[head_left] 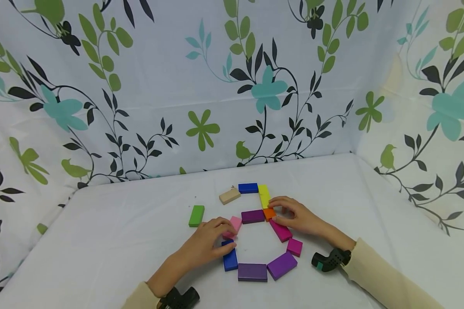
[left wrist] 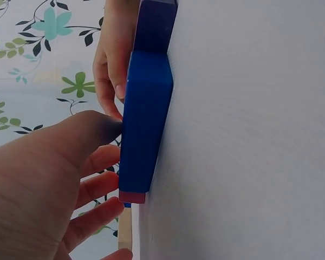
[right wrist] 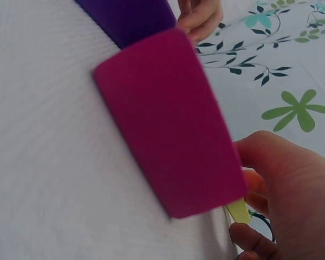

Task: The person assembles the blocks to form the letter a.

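Observation:
Wooden-looking blocks form a ring on the white cloth. My left hand (head_left: pixel 205 242) lies over its left side, fingers over the pink block (head_left: pixel 236 222) and thumb at the upper end of the blue block (head_left: pixel 230 260). In the left wrist view, the thumb and spread fingers (left wrist: pixel 100 157) stand apart beside the blue block (left wrist: pixel 146 119). At the right side, my right hand (head_left: pixel 299 216) has its index fingertip by the yellow block (head_left: pixel 264 195) and its thumb by the small orange block (head_left: pixel 269 214) and the magenta block (head_left: pixel 281 231).
A purple block (head_left: pixel 253 216) lies across the ring's top. Violet blocks (head_left: pixel 252 272) and a small magenta block (head_left: pixel 294 247) line its lower side. Above are another blue block (head_left: pixel 248 188) and a beige block (head_left: pixel 230 196). A green block (head_left: pixel 196 216) lies apart at left. Patterned curtains (head_left: pixel 158 94) stand behind.

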`<action>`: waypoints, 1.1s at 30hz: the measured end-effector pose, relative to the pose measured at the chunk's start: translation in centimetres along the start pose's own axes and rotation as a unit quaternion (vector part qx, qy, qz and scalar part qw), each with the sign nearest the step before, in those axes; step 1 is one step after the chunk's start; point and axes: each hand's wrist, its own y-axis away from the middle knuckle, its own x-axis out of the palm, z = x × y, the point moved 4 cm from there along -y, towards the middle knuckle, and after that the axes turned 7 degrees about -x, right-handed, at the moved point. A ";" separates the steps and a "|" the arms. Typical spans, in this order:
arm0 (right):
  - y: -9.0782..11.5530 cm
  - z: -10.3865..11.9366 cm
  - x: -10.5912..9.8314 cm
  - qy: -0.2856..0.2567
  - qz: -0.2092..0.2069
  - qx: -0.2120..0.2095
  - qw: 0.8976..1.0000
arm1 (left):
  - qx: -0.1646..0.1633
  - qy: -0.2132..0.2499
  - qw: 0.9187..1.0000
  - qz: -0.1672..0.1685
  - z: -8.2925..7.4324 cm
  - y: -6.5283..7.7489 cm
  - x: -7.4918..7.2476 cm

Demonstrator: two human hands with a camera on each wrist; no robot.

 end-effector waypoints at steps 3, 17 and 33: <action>0.0 0.0 0.1 -0.002 0.000 -0.003 1.000 | 0.010 0.006 1.000 -0.007 0.1 0.1 0.1; 0.0 0.3 0.3 -0.005 -0.004 -0.008 1.000 | 0.071 0.073 0.993 -0.066 0.9 0.8 0.5; -0.2 0.7 -0.1 0.000 -0.049 -0.062 0.997 | 0.059 0.122 0.989 -0.052 1.8 0.3 1.0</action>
